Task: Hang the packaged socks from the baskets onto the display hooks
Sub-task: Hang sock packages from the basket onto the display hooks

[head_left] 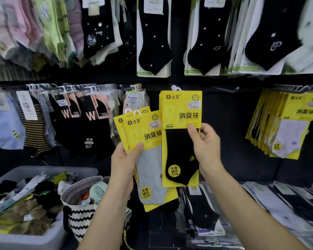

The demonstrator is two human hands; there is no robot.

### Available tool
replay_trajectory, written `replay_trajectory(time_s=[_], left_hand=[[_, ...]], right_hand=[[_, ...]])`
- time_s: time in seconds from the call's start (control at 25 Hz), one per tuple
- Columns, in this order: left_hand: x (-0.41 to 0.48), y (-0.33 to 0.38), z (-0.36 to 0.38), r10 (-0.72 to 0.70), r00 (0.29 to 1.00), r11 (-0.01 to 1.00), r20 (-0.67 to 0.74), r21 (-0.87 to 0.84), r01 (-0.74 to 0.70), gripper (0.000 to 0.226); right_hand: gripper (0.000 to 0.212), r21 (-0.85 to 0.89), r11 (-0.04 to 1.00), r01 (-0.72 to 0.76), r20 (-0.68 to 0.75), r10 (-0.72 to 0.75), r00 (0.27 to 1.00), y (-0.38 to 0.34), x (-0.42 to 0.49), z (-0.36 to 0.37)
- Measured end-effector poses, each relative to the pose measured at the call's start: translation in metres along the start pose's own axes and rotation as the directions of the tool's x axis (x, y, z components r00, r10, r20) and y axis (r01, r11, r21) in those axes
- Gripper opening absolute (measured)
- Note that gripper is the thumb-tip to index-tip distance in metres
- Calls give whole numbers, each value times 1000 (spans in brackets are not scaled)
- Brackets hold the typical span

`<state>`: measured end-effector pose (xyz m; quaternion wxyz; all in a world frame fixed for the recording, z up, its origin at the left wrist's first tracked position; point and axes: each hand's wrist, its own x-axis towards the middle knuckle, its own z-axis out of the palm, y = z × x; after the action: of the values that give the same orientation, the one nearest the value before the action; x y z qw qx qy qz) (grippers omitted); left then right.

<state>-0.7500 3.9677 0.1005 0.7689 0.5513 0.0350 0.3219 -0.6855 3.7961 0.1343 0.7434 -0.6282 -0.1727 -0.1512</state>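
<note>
Before dark wall (233,141), right hand (205,147) pinches black-sock pack (181,112) vertical, perhaps hooked.

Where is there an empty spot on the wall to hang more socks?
The bare hook and dark panel between the black-sock pack in the right hand and the yellow packs on the right are free. The left hand holds grey-sock packs beside it. The left rail and the top row are crowded.

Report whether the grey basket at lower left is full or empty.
Well filled: grey basket holds heaped sock packs near its rim.
</note>
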Motion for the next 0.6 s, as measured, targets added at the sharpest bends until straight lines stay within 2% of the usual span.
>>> replay_trajectory(time_s=[0.32, 0.6], left_hand=[[-1, 1, -1, -17, 1000, 1000, -7, -20, 17, 14], [-2, 4, -1, -14, 999, 1000, -34, -23, 13, 12]], right_hand=[[9, 38, 995, -87, -43, 88, 995, -9, 1, 3], [34, 28, 992, -124, -50, 125, 991, -15, -1, 3]])
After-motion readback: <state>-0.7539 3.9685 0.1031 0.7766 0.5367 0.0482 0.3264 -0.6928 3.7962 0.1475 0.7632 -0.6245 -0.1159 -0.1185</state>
